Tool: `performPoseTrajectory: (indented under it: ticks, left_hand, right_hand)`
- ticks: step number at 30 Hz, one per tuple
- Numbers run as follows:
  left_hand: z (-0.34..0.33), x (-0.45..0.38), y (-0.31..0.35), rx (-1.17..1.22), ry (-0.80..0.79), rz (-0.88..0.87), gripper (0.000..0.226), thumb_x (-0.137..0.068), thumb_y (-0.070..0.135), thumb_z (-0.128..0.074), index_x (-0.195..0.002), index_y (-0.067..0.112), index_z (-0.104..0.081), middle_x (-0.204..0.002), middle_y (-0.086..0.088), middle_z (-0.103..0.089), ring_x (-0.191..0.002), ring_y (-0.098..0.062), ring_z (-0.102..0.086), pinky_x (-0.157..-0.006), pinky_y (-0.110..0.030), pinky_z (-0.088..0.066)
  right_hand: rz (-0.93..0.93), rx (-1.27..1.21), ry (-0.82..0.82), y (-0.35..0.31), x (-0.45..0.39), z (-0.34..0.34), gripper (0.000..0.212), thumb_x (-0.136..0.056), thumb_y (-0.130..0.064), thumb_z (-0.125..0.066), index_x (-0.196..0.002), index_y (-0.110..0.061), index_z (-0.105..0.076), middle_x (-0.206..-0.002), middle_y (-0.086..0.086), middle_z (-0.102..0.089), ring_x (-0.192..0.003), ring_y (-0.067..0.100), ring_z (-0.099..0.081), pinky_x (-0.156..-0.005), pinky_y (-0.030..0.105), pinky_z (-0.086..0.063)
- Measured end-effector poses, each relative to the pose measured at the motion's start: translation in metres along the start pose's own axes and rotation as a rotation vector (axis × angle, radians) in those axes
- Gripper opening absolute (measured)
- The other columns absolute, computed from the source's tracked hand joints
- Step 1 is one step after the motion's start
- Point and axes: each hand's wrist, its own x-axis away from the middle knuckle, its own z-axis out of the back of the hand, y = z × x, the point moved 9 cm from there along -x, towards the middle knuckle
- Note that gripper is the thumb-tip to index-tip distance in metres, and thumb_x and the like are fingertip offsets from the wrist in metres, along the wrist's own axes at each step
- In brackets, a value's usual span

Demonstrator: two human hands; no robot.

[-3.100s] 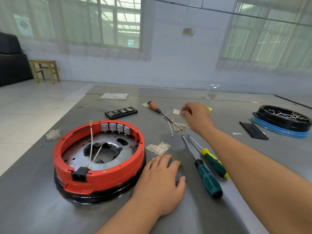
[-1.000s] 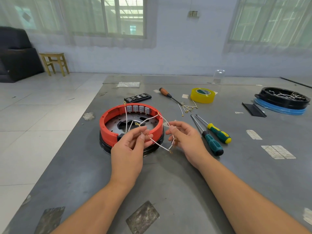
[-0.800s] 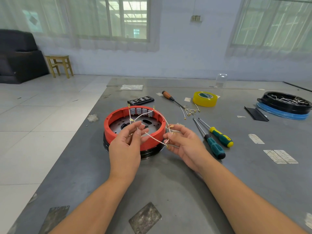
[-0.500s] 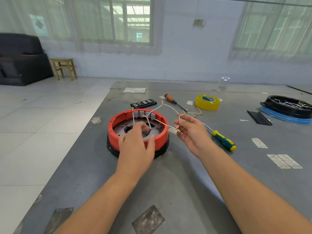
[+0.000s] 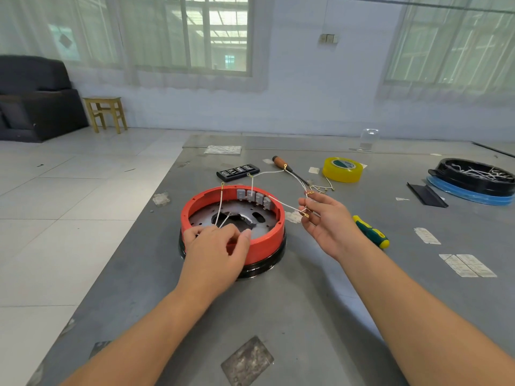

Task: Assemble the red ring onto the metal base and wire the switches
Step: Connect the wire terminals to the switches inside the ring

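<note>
The red ring (image 5: 274, 240) sits on the round metal base (image 5: 237, 215) near the table's left edge, over a black rim. Several grey switches (image 5: 253, 196) line the ring's far inner wall. My left hand (image 5: 216, 252) rests on the ring's near wall, fingers bent over its inside; whether it pinches a wire is hidden. My right hand (image 5: 324, 221) is to the right of the ring, its fingers pinching thin white wires (image 5: 284, 204) with brass terminals that run back to the switches. Two more white wires (image 5: 220, 207) rise from the base.
A green and yellow screwdriver (image 5: 370, 232) lies just right of my right hand. Further back are an orange-handled screwdriver (image 5: 281, 162), loose wires (image 5: 323, 187), yellow tape (image 5: 342, 169) and a black bit case (image 5: 237, 171). A black tray on a blue disc (image 5: 473, 182) is at far right.
My right hand picked up wires from the pile and brought them beside the ring. My left hand moved from holding the wires to the ring's near wall. The camera drew closer.
</note>
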Motion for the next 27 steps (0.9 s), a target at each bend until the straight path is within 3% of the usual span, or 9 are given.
performPoseTrajectory:
  ticks: [3,5,9,12,17,20,23,25,27]
  left_hand:
    - [0.009,0.001,-0.009,0.066,-0.012,-0.048,0.054,-0.099,0.055,-0.039,-0.062,0.016,-0.045,-0.057,0.003,-0.045,-0.068,-0.015,-0.049,-0.095,-0.035,-0.033]
    - [0.013,0.002,-0.016,0.118,-0.047,-0.063,0.06,-0.097,0.058,-0.036,-0.063,0.011,-0.049,-0.056,-0.003,-0.048,-0.076,-0.016,-0.047,-0.092,-0.025,-0.033]
    - [0.017,0.002,-0.027,0.193,-0.11,-0.066,0.054,-0.096,0.06,-0.039,-0.067,0.015,-0.04,-0.055,0.004,-0.044,-0.085,-0.011,-0.045,-0.079,-0.012,-0.033]
    - [0.017,-0.001,-0.031,0.207,-0.144,-0.065,0.052,-0.094,0.063,-0.039,-0.063,0.02,-0.039,-0.052,0.009,-0.041,-0.08,-0.014,-0.047,-0.074,-0.019,-0.036]
    - [0.029,0.001,-0.039,0.256,-0.15,-0.109,0.069,-0.091,0.056,-0.044,-0.056,-0.003,-0.051,-0.055,-0.016,-0.052,-0.083,-0.025,-0.056,-0.076,-0.031,-0.045]
    - [0.033,0.003,-0.036,0.252,-0.168,-0.117,0.066,-0.09,0.055,-0.045,-0.053,0.002,-0.057,-0.055,-0.012,-0.055,-0.08,-0.022,-0.059,-0.077,-0.036,-0.046]
    - [0.043,0.0,-0.036,0.428,-0.087,-0.012,0.052,-0.089,0.053,-0.051,-0.047,0.024,-0.062,-0.056,-0.002,-0.064,-0.068,-0.023,-0.066,-0.069,-0.03,-0.049]
    - [0.056,-0.006,-0.042,0.567,0.056,0.102,0.048,-0.091,0.054,-0.052,-0.058,0.022,-0.068,-0.06,-0.003,-0.068,-0.059,-0.018,-0.065,-0.058,-0.024,-0.048]
    - [0.07,-0.012,-0.04,0.459,0.203,0.122,0.035,-0.093,0.054,-0.054,-0.074,0.028,-0.068,-0.071,0.007,-0.071,-0.066,-0.004,-0.064,-0.062,-0.018,-0.047]
  right_hand:
    - [0.002,0.013,-0.041,-0.004,0.007,-0.003,0.028,-0.096,0.002,-0.063,-0.124,-0.005,-0.065,-0.09,0.008,-0.078,-0.07,0.015,-0.071,-0.06,0.024,-0.057]
    - [0.001,0.035,-0.072,-0.007,0.012,-0.008,0.027,-0.097,0.001,-0.063,-0.123,-0.005,-0.065,-0.088,0.007,-0.078,-0.069,0.014,-0.072,-0.061,0.023,-0.057]
    - [-0.001,0.101,-0.147,-0.008,0.02,-0.02,0.027,-0.098,0.003,-0.061,-0.124,-0.003,-0.063,-0.085,0.007,-0.078,-0.067,0.014,-0.072,-0.062,0.023,-0.057]
    - [0.002,0.186,-0.173,-0.009,0.024,-0.026,0.025,-0.098,0.004,-0.06,-0.122,-0.004,-0.063,-0.085,0.008,-0.079,-0.071,0.014,-0.074,-0.061,0.022,-0.058]
    - [0.019,0.22,-0.191,-0.009,0.025,-0.027,0.024,-0.097,0.003,-0.062,-0.12,-0.005,-0.064,-0.09,0.01,-0.079,-0.078,0.018,-0.076,-0.074,0.027,-0.061]
    - [0.016,0.212,-0.191,-0.007,0.025,-0.027,0.025,-0.096,0.003,-0.064,-0.119,-0.005,-0.065,-0.093,0.011,-0.079,-0.079,0.018,-0.077,-0.071,0.027,-0.063]
    - [0.007,0.199,-0.189,-0.007,0.026,-0.025,0.025,-0.095,0.004,-0.064,-0.119,-0.004,-0.064,-0.094,0.012,-0.079,-0.079,0.018,-0.077,-0.064,0.024,-0.061]
    - [0.004,0.196,-0.187,-0.009,0.026,-0.024,0.024,-0.096,0.004,-0.062,-0.119,-0.003,-0.064,-0.094,0.013,-0.079,-0.079,0.018,-0.077,-0.063,0.024,-0.06]
    - [0.006,0.183,-0.184,-0.012,0.027,-0.023,0.023,-0.096,0.005,-0.062,-0.119,-0.002,-0.064,-0.092,0.012,-0.079,-0.078,0.018,-0.076,-0.062,0.023,-0.059]
